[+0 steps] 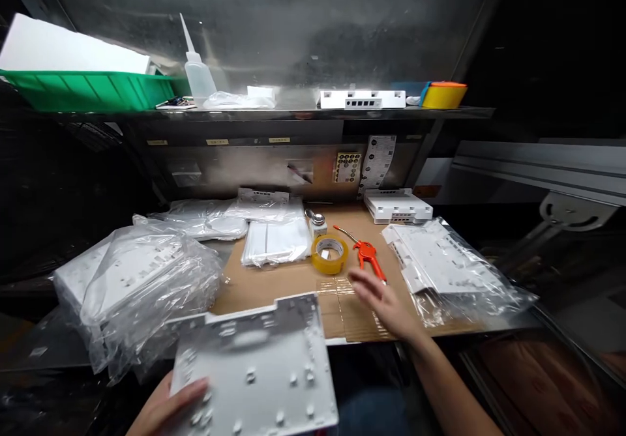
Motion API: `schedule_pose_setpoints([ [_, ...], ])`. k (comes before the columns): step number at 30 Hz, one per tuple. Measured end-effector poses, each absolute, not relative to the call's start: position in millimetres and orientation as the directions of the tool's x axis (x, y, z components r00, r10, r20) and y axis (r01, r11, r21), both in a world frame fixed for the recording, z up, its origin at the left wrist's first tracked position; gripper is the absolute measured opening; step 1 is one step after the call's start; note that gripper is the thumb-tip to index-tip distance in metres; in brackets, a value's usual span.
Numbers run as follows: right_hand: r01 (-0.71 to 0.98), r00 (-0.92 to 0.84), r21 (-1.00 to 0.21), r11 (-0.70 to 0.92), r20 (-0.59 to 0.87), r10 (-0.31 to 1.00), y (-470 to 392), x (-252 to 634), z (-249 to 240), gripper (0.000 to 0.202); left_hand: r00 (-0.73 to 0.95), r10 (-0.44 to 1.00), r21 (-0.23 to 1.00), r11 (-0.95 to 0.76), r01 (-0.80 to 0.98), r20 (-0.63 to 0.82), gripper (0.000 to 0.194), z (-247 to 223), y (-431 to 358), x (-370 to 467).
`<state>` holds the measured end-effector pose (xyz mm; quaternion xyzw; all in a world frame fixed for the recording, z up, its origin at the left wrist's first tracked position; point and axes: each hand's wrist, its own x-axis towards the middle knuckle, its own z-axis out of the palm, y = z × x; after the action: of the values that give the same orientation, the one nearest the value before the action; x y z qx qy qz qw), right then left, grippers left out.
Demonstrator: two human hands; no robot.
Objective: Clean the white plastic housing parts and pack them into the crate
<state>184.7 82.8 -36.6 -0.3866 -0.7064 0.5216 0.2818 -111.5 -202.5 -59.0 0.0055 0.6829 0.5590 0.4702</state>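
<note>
My left hand (171, 405) grips the lower left edge of a white plastic panel (259, 371), its thumb lying on the studded face. The panel is tilted in front of the table's near edge. My right hand (381, 302) hovers over the cardboard (283, 286) with its fingers apart, holding nothing. Just beyond its fingertips lies an orange air gun (366, 253). A roll of yellow tape (329, 254) rests to the left of the air gun, near a small white bottle with a metal top (317, 223).
Bagged white panels (132, 273) lie at the left and more (450, 260) at the right. White packets (276, 240) and a white housing (398, 206) sit further back. Above, a shelf (293, 115) bears a green basket (92, 92) and a squeeze bottle (199, 79).
</note>
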Motion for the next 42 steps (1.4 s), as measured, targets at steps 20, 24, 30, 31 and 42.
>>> schedule_pose_setpoints([
  [20,-0.614,-0.119,-0.714,-0.336,-0.337,0.934,47,263,-73,0.092,-0.308,0.904,0.586,0.083,0.806,0.296,0.048,-86,50,-145],
  [24,-0.613,-0.101,-0.717,-0.332,-0.346,0.933,48,266,-77,0.092,-0.368,0.902,0.673,0.128,0.729,0.227,0.044,-68,52,-156],
  [30,-0.616,-0.110,-0.708,-0.345,-0.357,0.928,48,264,-78,0.093,-0.339,0.935,0.885,0.242,0.398,-0.103,0.085,-42,66,-181],
  [31,-0.614,-0.107,-0.711,-0.343,-0.355,0.929,48,262,-77,0.091,-0.312,0.938,0.908,0.258,0.330,-0.153,0.092,-39,67,-185],
  [42,-0.446,-0.362,-0.758,-0.475,-0.332,0.871,56,227,-82,0.079,-0.247,0.959,0.967,0.185,0.175,-0.139,0.088,-18,57,-173],
])
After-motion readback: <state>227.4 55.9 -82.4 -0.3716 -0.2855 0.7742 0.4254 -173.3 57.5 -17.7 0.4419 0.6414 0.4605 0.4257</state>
